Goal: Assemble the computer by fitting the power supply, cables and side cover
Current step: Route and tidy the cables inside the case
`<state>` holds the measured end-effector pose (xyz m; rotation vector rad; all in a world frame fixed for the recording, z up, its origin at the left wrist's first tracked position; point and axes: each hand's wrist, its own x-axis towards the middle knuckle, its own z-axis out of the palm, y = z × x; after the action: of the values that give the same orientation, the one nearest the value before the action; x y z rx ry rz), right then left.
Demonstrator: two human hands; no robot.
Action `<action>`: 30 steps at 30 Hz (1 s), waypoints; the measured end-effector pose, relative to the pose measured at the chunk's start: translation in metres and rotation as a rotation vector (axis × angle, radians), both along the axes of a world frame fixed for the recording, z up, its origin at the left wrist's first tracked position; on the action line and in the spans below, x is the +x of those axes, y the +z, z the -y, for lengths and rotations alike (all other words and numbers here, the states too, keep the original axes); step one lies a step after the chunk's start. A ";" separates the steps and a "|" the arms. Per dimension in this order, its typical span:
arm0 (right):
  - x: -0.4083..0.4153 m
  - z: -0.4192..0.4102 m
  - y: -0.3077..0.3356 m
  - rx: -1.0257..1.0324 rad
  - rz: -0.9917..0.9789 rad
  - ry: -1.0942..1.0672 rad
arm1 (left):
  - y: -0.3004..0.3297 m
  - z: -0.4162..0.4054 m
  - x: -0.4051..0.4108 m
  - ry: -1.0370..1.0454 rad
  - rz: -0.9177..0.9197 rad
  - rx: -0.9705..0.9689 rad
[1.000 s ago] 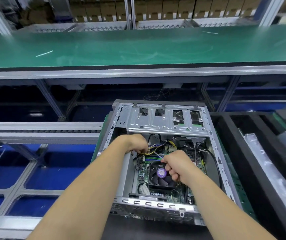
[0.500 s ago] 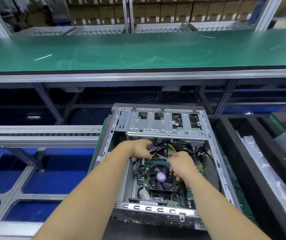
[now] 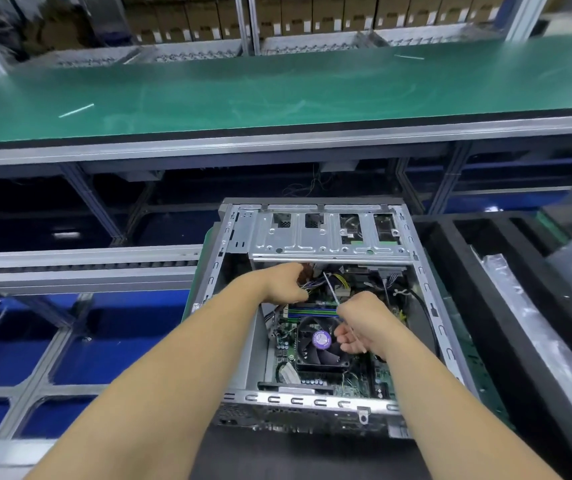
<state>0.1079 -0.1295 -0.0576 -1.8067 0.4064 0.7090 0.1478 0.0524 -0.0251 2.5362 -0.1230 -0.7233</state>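
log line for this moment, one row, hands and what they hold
stage: cable tidying | left hand: grips cable bundle | right hand: pulls thin white tie | computer case: open, side cover off

Open computer case (image 3: 312,306) and its surroundings
Worktop (image 3: 277,88) lies behind the case, foam tray (image 3: 506,306) right of it, roller rail (image 3: 80,265) left; fan (image 3: 321,344) sits inside.

The computer case (image 3: 315,306) lies on its side, its side cover off and its open face turned up, a silver steel frame with a perforated drive bay at its 12 o'clock end. Inside, a green motherboard carries a black cooler fan (image 3: 319,344) with a purple hub sticker. A bundle of multicoloured cables (image 3: 314,284) lies at 11 o'clock from the fan, just below the drive bay.
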 end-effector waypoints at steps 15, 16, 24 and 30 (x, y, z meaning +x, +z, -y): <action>0.011 -0.001 -0.018 -0.218 0.175 0.040 | -0.027 0.035 -0.010 0.713 0.022 -0.498; 0.012 -0.001 -0.018 -0.240 0.207 0.048 | -0.029 0.035 -0.011 0.785 0.037 -0.547; 0.021 0.000 -0.024 -0.252 0.216 0.028 | -0.045 0.036 -0.013 0.881 0.116 -0.662; 0.040 -0.010 -0.025 -0.301 0.195 0.110 | -0.043 0.039 -0.016 0.781 0.128 -0.558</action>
<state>0.1480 -0.1193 -0.0823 -2.1749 0.2968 0.5610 0.1323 0.0138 -0.0677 1.8581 0.5241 -0.1697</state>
